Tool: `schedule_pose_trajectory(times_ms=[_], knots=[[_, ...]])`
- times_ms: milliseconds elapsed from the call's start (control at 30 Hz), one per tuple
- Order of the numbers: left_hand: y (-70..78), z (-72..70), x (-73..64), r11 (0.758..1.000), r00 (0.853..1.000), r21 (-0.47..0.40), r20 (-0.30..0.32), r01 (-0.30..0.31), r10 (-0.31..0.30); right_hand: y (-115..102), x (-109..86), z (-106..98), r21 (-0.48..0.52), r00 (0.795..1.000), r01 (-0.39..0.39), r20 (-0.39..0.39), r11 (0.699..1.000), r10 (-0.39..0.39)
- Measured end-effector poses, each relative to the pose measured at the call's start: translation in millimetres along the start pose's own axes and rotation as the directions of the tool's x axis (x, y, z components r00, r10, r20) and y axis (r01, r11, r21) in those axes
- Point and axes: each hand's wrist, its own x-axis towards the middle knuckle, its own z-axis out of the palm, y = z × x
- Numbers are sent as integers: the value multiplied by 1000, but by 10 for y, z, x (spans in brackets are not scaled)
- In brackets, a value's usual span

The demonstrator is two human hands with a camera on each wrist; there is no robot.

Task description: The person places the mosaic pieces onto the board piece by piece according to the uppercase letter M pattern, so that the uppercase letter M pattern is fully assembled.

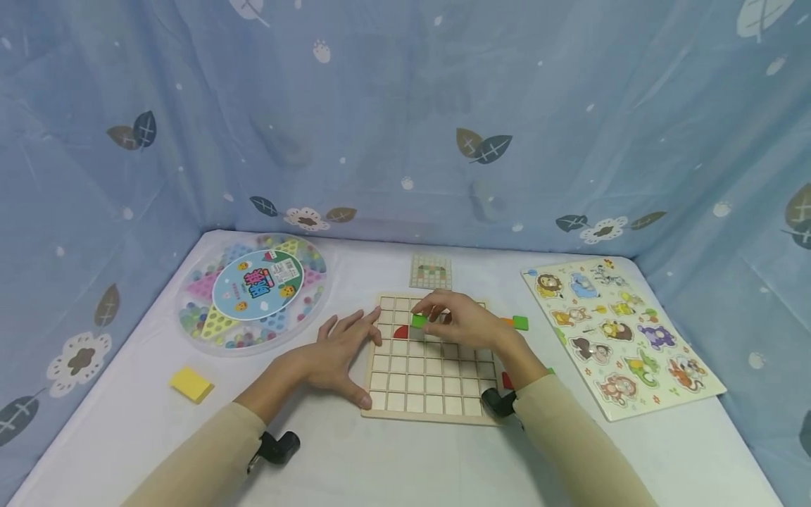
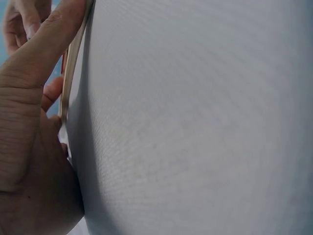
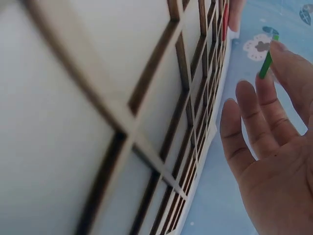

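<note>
A wooden grid board (image 1: 415,384) lies flat on the white table, with a red rounded piece (image 1: 401,332) in one of its upper-left cells. Between thumb and finger, my right hand (image 1: 465,320) pinches a thin green tile (image 3: 266,64), held over the board beside the red piece. My left hand (image 1: 338,352) is spread along the board's left edge, thumb at the near corner and fingertips further up the side. Just beyond the board lies a small pattern card (image 1: 431,272). A green piece (image 1: 520,323) and a red piece (image 1: 507,381) lie right of the board, partly behind my right arm.
At the back left sits a round clear case (image 1: 190,331) of coloured beads with a blue label. A yellow block (image 1: 192,384) lies near the left table edge. On the right is an animal puzzle board (image 1: 624,338). Patterned blue cloth (image 1: 405,141) surrounds the table.
</note>
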Motion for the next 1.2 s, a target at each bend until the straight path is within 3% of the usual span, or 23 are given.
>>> schedule_pose_trajectory(times_ms=[333, 633, 933, 1200], knots=[[2, -29, 1, 1000, 1000, 1, -8, -7, 7, -47, 108, 23, -46, 998, -32, 56, 998, 35], [5, -25, -11, 1000, 1000, -8, -3, -10, 10, -83, 175, 92, -186, 995, -58, 72, 981, 72], [7, -19, 4, 1000, 1000, -5, 2, -18, 18, -39, 163, 103, -184, 990, -113, 63, 976, 126], [15, -29, -17, 1000, 1000, -14, -7, -20, 20, -18, 169, 107, -177, 992, -104, 58, 979, 116]])
